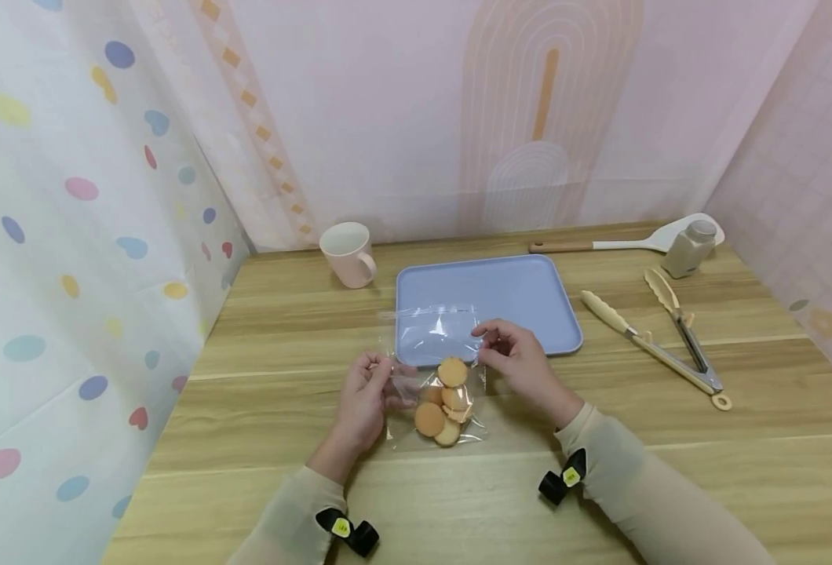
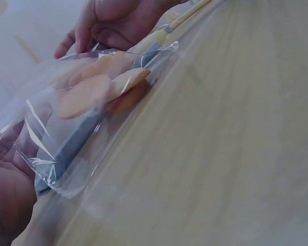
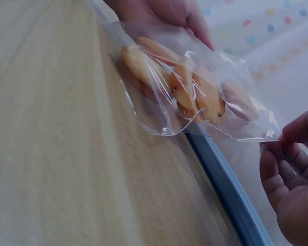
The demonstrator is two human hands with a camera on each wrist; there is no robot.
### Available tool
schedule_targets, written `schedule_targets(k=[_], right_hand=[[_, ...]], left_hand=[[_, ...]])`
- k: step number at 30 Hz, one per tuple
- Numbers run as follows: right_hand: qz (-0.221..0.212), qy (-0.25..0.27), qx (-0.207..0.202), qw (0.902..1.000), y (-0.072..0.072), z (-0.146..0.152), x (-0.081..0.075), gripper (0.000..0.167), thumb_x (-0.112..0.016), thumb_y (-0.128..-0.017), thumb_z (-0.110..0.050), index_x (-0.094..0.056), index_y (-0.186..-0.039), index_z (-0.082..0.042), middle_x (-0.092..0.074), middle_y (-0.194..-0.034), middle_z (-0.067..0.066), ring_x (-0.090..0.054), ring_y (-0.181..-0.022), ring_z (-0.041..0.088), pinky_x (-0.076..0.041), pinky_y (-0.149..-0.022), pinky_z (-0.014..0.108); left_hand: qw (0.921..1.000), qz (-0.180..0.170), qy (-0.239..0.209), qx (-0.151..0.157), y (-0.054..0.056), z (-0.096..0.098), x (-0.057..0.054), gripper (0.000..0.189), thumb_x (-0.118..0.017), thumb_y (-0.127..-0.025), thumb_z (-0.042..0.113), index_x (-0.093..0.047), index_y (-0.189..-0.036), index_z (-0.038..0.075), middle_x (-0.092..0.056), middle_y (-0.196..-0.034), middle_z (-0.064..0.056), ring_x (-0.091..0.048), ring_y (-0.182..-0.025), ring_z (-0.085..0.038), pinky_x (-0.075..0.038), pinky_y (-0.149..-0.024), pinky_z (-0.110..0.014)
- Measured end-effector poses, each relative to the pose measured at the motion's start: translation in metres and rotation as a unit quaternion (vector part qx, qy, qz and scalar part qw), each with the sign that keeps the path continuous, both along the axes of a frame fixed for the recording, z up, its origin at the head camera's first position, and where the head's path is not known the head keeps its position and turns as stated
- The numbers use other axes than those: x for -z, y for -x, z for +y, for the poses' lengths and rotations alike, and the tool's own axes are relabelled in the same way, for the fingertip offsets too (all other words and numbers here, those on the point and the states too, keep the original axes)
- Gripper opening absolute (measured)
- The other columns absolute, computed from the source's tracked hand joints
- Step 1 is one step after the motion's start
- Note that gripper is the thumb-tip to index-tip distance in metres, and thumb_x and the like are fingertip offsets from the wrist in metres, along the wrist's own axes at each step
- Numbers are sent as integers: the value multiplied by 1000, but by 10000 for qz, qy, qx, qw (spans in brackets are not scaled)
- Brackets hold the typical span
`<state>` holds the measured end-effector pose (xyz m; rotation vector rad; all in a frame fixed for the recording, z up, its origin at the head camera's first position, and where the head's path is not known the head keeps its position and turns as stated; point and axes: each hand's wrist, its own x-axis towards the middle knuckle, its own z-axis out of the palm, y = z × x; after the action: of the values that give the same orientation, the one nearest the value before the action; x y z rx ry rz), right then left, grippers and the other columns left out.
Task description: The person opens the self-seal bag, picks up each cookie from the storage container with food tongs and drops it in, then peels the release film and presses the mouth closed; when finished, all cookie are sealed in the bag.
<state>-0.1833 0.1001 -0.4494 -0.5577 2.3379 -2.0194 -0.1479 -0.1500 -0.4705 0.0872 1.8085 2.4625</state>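
Observation:
A clear plastic bag (image 1: pixel 399 433) holds several round golden cookies (image 1: pixel 429 420), piled in its lower part. Its upper part overlaps the near edge of the blue tray (image 1: pixel 522 298) in the head view. My left hand (image 1: pixel 366 392) grips the bag's left side, its fingers partly seen through the film. On the opposite side, my right hand (image 1: pixel 524 367) pinches the bag's edge between thumb and fingers, plainest in the right wrist view, where the cookies (image 3: pixel 197 92) hang tilted inside the film. The left wrist view shows the bag (image 2: pixel 66 179) raised off the wooden table.
A pink mug (image 1: pixel 348 255) stands left of the tray. To the right lie tongs (image 1: pixel 670 357) with spread arms. Behind them are a white spatula (image 1: pixel 628 245) with a wooden handle and a small glass jar (image 1: pixel 689 249). Patterned curtains (image 1: pixel 359 102) border the wooden table (image 1: pixel 260 439).

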Motion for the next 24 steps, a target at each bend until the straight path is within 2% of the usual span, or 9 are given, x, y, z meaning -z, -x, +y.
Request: schedule_targets(k=[5, 8, 10, 14, 17, 20, 24], right_hand=[[-578, 347, 15, 9977, 3, 2, 1, 15, -60, -85, 12, -59, -99, 13, -58, -87, 16, -63, -69, 14, -53, -65, 23], [-785, 354, 7, 9963, 3, 1, 2, 12, -58, -84, 12, -60, -96, 13, -59, -88, 16, -63, -66, 12, -53, -63, 23], [-858, 323, 7, 9958, 3, 0, 2, 13, -56, -85, 12, -61, -97, 12, -62, -85, 17, -64, -65, 13, -52, -61, 22], [-783, 139, 142, 9967, 3, 0, 2, 19, -56, -85, 11, -64, -102, 9, -66, -79, 19, -66, -66, 16, -49, -55, 20], [-697, -46, 302, 9971, 3, 1, 2, 23, -57, -85, 10, -67, -105, 7, -69, -84, 19, -67, -68, 18, -49, -55, 19], [-647, -153, 438, 9968, 3, 2, 1, 25, -57, -85, 9, -68, -107, 6, -69, -91, 20, -67, -69, 17, -50, -55, 20], [-582, -173, 452, 9971, 4, 4, 0, 28, -57, -84, 10, -68, -109, 6, -68, -100, 23, -67, -68, 15, -52, -57, 21]], left_hand=[[9988, 275, 393, -94, -3, 3, 2, 16, -44, -103, 11, -41, -108, -3, -71, -82, -11, -70, -70, -24, -57, -57, -33], [9983, 262, 509, -102, -3, 4, 3, 19, -45, -101, 8, -41, -116, -4, -70, -75, -8, -70, -65, -22, -56, -54, -31], [9984, 193, 507, -138, -3, 5, 3, 18, -45, -101, 6, -42, -115, -4, -70, -75, -9, -69, -63, -22, -55, -53, -30], [9982, 34, 456, -389, -3, 6, 3, 11, -47, -101, 8, -43, -104, -1, -68, -77, -14, -66, -59, -18, -53, -50, -27], [9980, -18, 393, -490, -3, 7, 2, 9, -48, -100, 8, -43, -100, 0, -66, -77, -16, -65, -59, -17, -54, -50, -28], [9975, 12, 541, -459, -3, 7, 2, 6, -48, -99, 4, -44, -97, 1, -67, -76, -17, -67, -60, -18, -55, -52, -29], [9956, -44, 847, -399, -3, 6, 2, 6, -50, -97, -2, -46, -94, 2, -67, -74, -17, -67, -62, -15, -54, -55, -25]])
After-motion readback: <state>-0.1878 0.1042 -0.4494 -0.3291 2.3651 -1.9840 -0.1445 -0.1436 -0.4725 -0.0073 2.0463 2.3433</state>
